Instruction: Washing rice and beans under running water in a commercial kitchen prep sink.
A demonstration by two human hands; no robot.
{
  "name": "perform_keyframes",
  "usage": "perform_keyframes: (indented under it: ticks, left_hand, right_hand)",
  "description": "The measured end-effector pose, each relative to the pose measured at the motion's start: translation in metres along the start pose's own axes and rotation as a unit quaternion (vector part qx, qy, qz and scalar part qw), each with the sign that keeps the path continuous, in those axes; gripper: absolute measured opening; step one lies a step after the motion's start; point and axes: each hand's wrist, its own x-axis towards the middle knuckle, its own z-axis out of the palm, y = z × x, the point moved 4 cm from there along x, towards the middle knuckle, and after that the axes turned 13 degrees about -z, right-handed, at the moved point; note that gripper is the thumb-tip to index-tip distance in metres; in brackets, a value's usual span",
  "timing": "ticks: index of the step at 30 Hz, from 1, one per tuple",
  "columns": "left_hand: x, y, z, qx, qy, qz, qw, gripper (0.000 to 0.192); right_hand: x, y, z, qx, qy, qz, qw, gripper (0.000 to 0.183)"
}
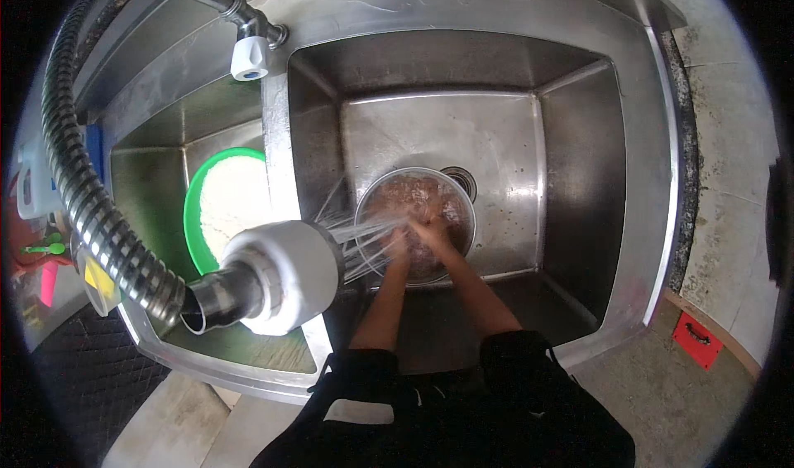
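Both of my hands reach into a round metal bowl [474, 229] on the floor of the right sink basin. The bowl holds a brownish-pink, wet mass [397, 190] whose kind I cannot make out. Water jets [366, 238] from a white spray head [298, 275] strike the bowl and my hands. My left hand [399, 242] is at the middle of the bowl, blurred by the spray. Close beside it, to the right, my right hand [434, 232] touches the contents. The fingers of both are partly hidden by water, and what they grip cannot be seen.
A ribbed metal hose [80, 176] arches over the left side to the spray head. Beneath it, a green basin [193, 210] of white, grain-like food stands in the left sink basin. A white-knobbed tap [249, 58] is mounted behind the divider [279, 139]. The drain [462, 181] adjoins the bowl.
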Motion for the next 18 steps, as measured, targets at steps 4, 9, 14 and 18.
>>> perform_keyframes:
  ticks: [4, 9, 14, 18]
  left_hand:
    - [-0.012, 0.012, 0.053, -0.181, -0.179, -0.061, 0.965, 0.041]
    - [-0.054, 0.046, 0.034, -0.351, -0.041, -0.054, 0.934, 0.041]
    - [-0.021, 0.039, 0.027, -0.372, -0.063, -0.025, 0.926, 0.045]
    - [-0.028, 0.067, 0.039, -0.348, -0.300, -0.054, 0.887, 0.045]
  right_hand:
    - [0.021, 0.060, -0.020, -0.054, 0.093, -0.205, 0.973, 0.049]
    - [0.005, 0.017, -0.033, -0.089, 0.145, -0.123, 0.978, 0.031]
    - [0.031, 0.011, -0.034, -0.020, 0.129, -0.090, 0.987, 0.038]
    - [0.059, 0.011, -0.027, 0.116, -0.019, 0.013, 0.993, 0.052]
